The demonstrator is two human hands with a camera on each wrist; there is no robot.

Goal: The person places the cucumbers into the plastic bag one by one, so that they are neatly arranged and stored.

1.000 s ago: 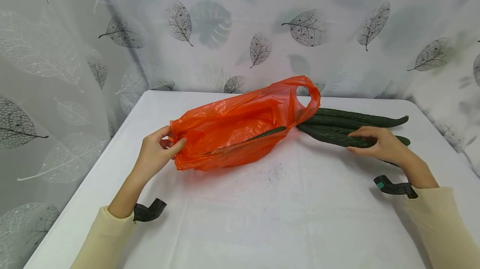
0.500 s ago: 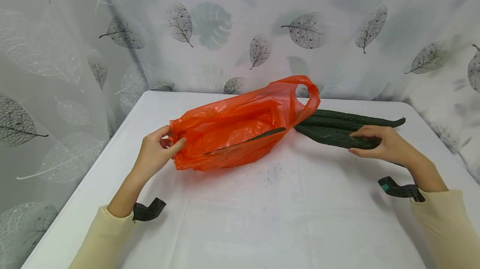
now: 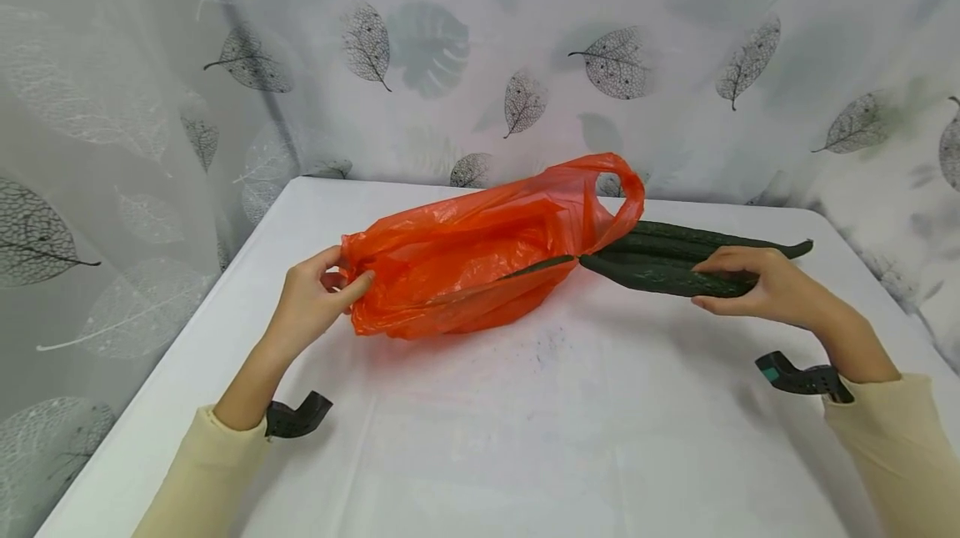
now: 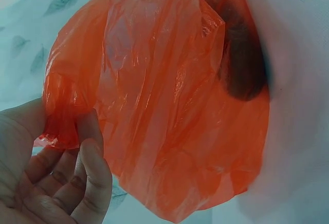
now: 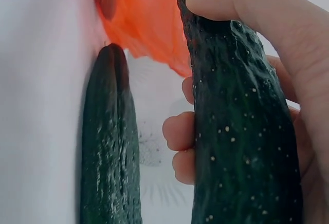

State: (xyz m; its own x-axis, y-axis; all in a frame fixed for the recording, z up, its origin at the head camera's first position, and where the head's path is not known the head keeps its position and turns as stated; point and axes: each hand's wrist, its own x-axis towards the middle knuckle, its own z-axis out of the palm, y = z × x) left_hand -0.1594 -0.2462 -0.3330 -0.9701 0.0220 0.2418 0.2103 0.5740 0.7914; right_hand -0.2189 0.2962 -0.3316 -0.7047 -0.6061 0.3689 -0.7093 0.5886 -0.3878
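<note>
An orange plastic bag (image 3: pixel 465 258) lies on its side on the white table (image 3: pixel 525 421), its mouth and handle loops facing right. My left hand (image 3: pixel 318 300) pinches the bag's left end (image 4: pixel 61 126). My right hand (image 3: pixel 757 284) grips a long dark cucumber (image 3: pixel 652 278) and holds it lifted, its tip close to the bag's mouth. In the right wrist view my fingers (image 5: pixel 180 131) wrap that cucumber (image 5: pixel 236 126). Other cucumbers (image 3: pixel 697 239) lie on the table behind it; one (image 5: pixel 110 147) shows beside my hand. A dark sliver (image 3: pixel 536 265) of another cucumber shows inside the bag.
A leaf-print curtain (image 3: pixel 480 54) hangs close behind and to the left of the table. Table edges run along the left and right sides. Black wrist-camera mounts (image 3: pixel 296 419) sit at both sleeves. Faint dark specks (image 3: pixel 551 346) mark the cloth in front of the bag.
My right hand closed round the front cucumber, raised it off the table and carried it left toward the bag's mouth. The left hand and bag stayed put.
</note>
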